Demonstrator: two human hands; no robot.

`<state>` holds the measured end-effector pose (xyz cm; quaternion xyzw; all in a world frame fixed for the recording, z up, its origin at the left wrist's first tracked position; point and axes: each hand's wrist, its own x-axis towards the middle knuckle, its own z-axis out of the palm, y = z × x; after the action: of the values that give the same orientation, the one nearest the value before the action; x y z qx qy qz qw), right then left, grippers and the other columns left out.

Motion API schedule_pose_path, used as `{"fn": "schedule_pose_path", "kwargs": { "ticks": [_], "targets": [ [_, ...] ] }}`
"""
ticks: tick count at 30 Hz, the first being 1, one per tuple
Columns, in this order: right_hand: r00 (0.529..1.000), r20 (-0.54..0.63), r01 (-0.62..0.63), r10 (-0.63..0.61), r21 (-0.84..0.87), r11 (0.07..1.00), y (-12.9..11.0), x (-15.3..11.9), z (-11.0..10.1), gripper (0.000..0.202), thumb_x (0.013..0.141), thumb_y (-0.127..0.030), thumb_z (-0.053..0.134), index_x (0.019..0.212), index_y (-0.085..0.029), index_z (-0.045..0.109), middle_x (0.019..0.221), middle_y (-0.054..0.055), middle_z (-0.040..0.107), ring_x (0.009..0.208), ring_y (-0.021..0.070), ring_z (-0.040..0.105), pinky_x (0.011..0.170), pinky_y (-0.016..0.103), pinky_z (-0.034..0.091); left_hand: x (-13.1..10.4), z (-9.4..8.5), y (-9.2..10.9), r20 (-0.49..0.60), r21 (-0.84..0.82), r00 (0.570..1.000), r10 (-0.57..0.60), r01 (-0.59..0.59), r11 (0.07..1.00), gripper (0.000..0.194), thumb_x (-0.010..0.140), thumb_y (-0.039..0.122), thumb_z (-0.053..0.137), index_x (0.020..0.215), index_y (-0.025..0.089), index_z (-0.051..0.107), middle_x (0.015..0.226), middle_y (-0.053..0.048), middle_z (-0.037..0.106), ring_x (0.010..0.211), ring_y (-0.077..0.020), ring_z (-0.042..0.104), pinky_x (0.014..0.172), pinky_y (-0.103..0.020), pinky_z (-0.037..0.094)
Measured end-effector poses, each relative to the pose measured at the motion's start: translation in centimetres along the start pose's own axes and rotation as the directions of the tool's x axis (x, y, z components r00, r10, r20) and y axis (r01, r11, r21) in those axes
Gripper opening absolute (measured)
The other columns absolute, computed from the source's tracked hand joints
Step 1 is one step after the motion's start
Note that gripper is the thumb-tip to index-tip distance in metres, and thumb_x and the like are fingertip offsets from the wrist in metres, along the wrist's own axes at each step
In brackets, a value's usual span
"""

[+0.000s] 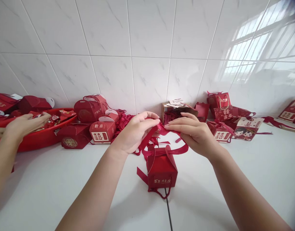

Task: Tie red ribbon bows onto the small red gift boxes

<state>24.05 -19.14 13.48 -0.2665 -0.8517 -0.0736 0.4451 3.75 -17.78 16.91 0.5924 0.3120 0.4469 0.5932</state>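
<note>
A small red gift box (162, 168) with a folded top and a cord handle stands in front of me on the white table. Through its top tabs runs a red ribbon (179, 150), its ends raised above the box. My left hand (137, 131) pinches the ribbon between thumb and fingers on the left. On the right, my right hand (194, 131) grips the ribbon too, close to my left hand. Both hands are above the box and do not touch it. Where the ribbon's ends meet between my fingertips, the detail is partly hidden.
At left, another person's hands (24, 125) reach into a red basin (36, 138) of wrapped packets. Red boxes (102, 131) and a ribbon heap (124, 123) lie along the tiled wall. More gift boxes (219, 130) and an open carton (164, 110) stand behind and right.
</note>
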Motion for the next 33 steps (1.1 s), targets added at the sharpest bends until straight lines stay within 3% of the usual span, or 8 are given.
{"fn": "schedule_pose_path", "kwargs": {
  "ticks": [5, 10, 13, 18, 22, 27, 30, 33],
  "targets": [
    [0.998, -0.036, 0.034, -0.046, -0.271, 0.962, -0.4, 0.0, 0.1, 0.029, 0.093, -0.013, 0.045, 0.1, -0.03, 0.068, 0.1, -0.003, 0.073, 0.102, 0.0168, 0.062, 0.1, 0.043, 0.024, 0.1, -0.4, 0.1, -0.046, -0.051, 0.999, -0.011, 0.008, 0.999, 0.012, 0.078, 0.025, 0.065, 0.077, 0.016, 0.057, 0.067, 0.002, 0.057, 0.062, -0.0108, 0.06, 0.054, -0.02, 0.047],
    [0.996, -0.071, 0.017, -0.051, -0.418, 0.908, -0.5, -0.5, 0.4, 0.027, 0.092, -0.013, 0.048, 0.102, -0.029, 0.068, 0.103, -0.003, 0.072, 0.107, 0.0186, 0.058, 0.099, 0.043, 0.021, 0.1, -0.4, -0.1, 0.043, -0.165, 0.994, -0.104, 0.109, 0.98, 0.01, 0.081, 0.021, 0.059, 0.073, 0.014, 0.059, 0.067, -0.001, 0.058, 0.06, -0.0118, 0.06, 0.058, -0.024, 0.052],
    [0.997, -0.071, -0.016, -0.018, -0.453, 0.891, -0.5, -0.9, 0.8, 0.027, 0.094, -0.017, 0.046, 0.103, -0.03, 0.068, 0.105, -0.003, 0.072, 0.11, 0.0197, 0.056, 0.1, 0.044, 0.018, 0.3, 0.0, -0.5, -0.018, -0.154, 0.992, -0.126, 0.122, 0.98, 0.015, 0.083, 0.027, 0.057, 0.076, 0.014, 0.059, 0.067, -0.002, 0.059, 0.059, -0.0128, 0.061, 0.06, -0.027, 0.054],
    [0.994, -0.012, -0.106, 0.112, -0.42, 0.901, -0.9, -1.4, 1.2, 0.032, 0.096, -0.021, 0.039, 0.111, -0.032, 0.065, 0.108, -0.001, 0.07, 0.112, 0.0213, 0.054, 0.102, 0.046, 0.014, 0.2, 0.9, -2.0, -0.058, 0.131, 0.988, 0.144, -0.136, 0.982, 0.022, 0.086, 0.036, 0.054, 0.089, 0.016, 0.062, 0.07, -0.001, 0.061, 0.062, -0.0113, 0.062, 0.06, -0.023, 0.051],
    [0.977, -0.011, -0.209, 0.215, -0.292, 0.933, -1.4, -1.6, 1.3, 0.031, 0.094, -0.022, 0.041, 0.112, -0.03, 0.066, 0.108, 0.0, 0.069, 0.111, 0.0212, 0.055, 0.104, 0.049, 0.017, -0.7, 1.6, -3.0, 0.022, 0.477, 0.905, 0.425, -0.383, 0.791, 0.026, 0.086, 0.034, 0.055, 0.106, 0.02, 0.063, 0.069, 0.001, 0.063, 0.063, -0.0109, 0.06, 0.061, -0.022, 0.049],
    [0.933, -0.11, -0.334, 0.343, 0.088, 0.938, -1.6, -2.4, 1.1, 0.026, 0.089, -0.03, 0.05, 0.106, -0.029, 0.07, 0.111, -0.002, 0.068, 0.11, 0.0225, 0.058, 0.101, 0.047, 0.034, -1.9, 1.6, -3.3, 0.148, 0.776, 0.743, 0.652, -0.496, 0.39, 0.025, 0.085, 0.032, 0.055, 0.104, 0.02, 0.066, 0.078, -0.001, 0.068, 0.067, -0.012, 0.06, 0.067, -0.024, 0.048],
    [0.871, -0.099, -0.401, 0.481, 0.42, 0.814, -1.6, -3.0, 1.0, 0.026, 0.085, -0.036, 0.055, 0.104, -0.025, 0.07, 0.102, -0.001, 0.071, 0.101, 0.0212, 0.063, 0.09, 0.04, 0.048, -2.1, 1.3, -3.7, 0.264, 0.82, 0.67, 0.694, -0.534, 0.204, 0.02, 0.084, 0.03, 0.056, 0.096, 0.02, 0.068, 0.083, -0.002, 0.069, 0.077, -0.015, 0.063, 0.074, -0.026, 0.049],
    [0.795, -0.081, -0.455, 0.602, 0.577, 0.678, -1.6, -3.3, 0.9, 0.025, 0.082, -0.034, 0.059, 0.1, -0.023, 0.071, 0.094, -0.001, 0.072, 0.092, 0.0184, 0.066, 0.084, 0.035, 0.053, -1.9, 0.9, -4.3, 0.363, 0.827, 0.642, 0.676, -0.556, 0.084, 0.019, 0.084, 0.028, 0.056, 0.098, 0.021, 0.068, 0.089, -0.003, 0.069, 0.084, -0.0173, 0.063, 0.077, -0.029, 0.049]
  ]
}}
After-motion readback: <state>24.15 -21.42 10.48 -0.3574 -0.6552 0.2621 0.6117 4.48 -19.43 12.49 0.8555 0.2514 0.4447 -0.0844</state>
